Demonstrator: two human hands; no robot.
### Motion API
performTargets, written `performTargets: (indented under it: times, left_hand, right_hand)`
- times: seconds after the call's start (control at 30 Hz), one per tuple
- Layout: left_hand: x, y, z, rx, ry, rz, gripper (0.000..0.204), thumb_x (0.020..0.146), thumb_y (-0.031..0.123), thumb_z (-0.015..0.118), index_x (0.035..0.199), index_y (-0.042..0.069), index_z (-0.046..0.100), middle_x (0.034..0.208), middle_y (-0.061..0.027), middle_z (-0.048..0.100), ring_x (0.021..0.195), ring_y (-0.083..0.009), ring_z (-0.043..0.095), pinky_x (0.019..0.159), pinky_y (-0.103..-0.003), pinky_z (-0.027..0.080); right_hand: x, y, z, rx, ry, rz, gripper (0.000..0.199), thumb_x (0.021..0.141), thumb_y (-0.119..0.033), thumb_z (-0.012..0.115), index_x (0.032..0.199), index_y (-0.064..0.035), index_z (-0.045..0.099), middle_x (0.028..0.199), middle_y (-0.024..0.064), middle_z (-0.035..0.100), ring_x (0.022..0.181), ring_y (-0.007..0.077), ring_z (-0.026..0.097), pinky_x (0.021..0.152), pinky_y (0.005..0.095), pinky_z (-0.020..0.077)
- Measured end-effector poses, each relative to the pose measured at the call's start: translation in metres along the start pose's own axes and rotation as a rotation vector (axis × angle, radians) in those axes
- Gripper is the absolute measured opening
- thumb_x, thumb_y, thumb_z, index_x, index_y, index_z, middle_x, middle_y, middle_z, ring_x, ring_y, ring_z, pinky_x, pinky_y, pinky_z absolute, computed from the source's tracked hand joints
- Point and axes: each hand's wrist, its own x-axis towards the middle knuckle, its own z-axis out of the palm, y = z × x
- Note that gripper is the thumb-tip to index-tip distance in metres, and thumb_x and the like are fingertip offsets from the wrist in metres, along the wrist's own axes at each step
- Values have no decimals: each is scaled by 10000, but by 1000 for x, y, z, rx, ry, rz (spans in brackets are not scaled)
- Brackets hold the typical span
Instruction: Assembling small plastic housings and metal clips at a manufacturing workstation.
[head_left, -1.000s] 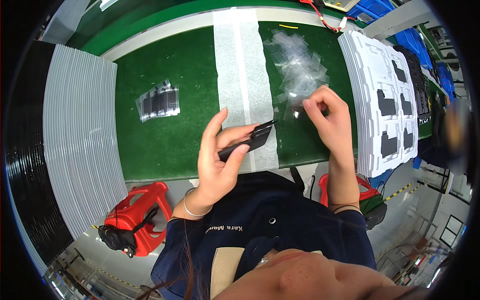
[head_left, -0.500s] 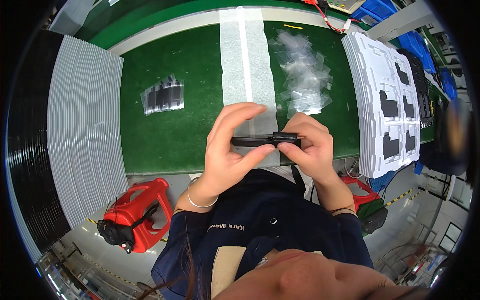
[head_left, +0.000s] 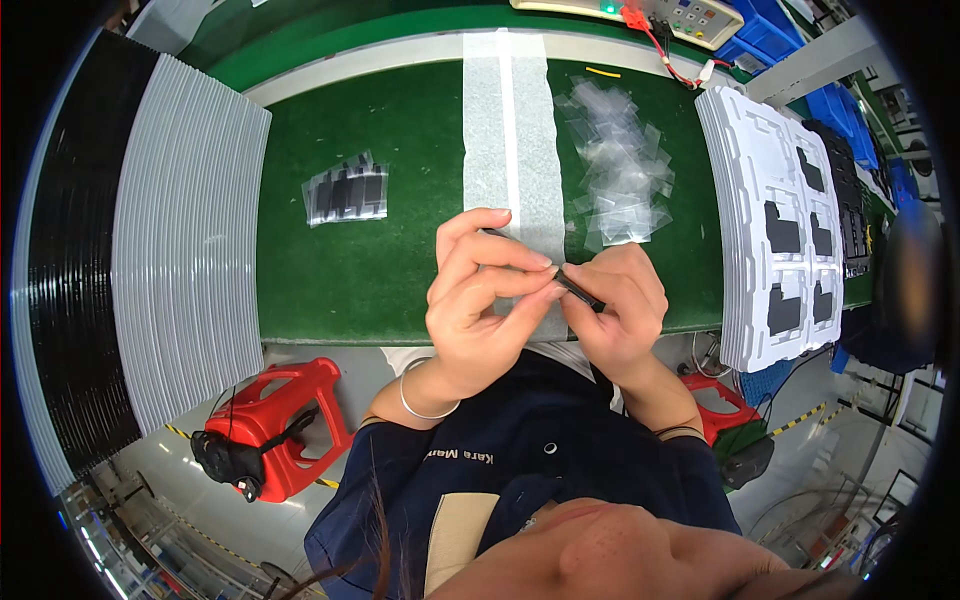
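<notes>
My left hand (head_left: 478,300) and right hand (head_left: 618,312) pinch a flat black part (head_left: 578,291) between them; both closed on it above the green surface (head_left: 350,270).

The left hand (head_left: 480,300) and right hand (head_left: 615,310) hide most of the thin black part (head_left: 580,291)

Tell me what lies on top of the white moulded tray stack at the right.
On the white moulded tray stack, several flat black rectangular parts sit in the top tray's recesses; other recesses show bare. Whatever the lower trays hold is covered.
</notes>
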Motion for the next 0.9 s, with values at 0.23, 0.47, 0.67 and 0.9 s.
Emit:
performTargets:
  times: [0.23,0.47,0.67,0.9]
  left_hand:
    - [-6,20,17,392,-96,115,618,672,440,682,966,-92,569,1145,-189,515,1100,-373,373,922,-443,286]
    - [0,28,9,412,-212,45,698,649,367,732,1165,-24,470,1267,-241,404,1190,-427,292,963,-511,232]
    - [-15,12,-5,-626,-131,-403,613,756,-59,621,1282,-3,311,1072,-199,586,982,-218,578,858,-305,434]
    - [-17,7,-6,-660,-16,-489,509,783,-82,574,1228,1,341,1004,-166,620,911,-168,590,802,-264,456]
  right_hand:
    - [5,3,6,-281,173,-126,229,557,35,706,768,0,624,655,57,557,504,188,490,433,271,363]
    - [7,6,-12,-63,65,102,185,594,19,701,751,7,604,651,68,528,558,189,474,498,278,366]
    - [0,9,-25,429,-285,345,223,652,-42,734,771,-3,550,663,48,493,629,140,453,563,262,359]
    - [17,7,-27,552,-152,413,223,718,27,654,927,-19,591,884,44,532,725,101,472,651,222,377]
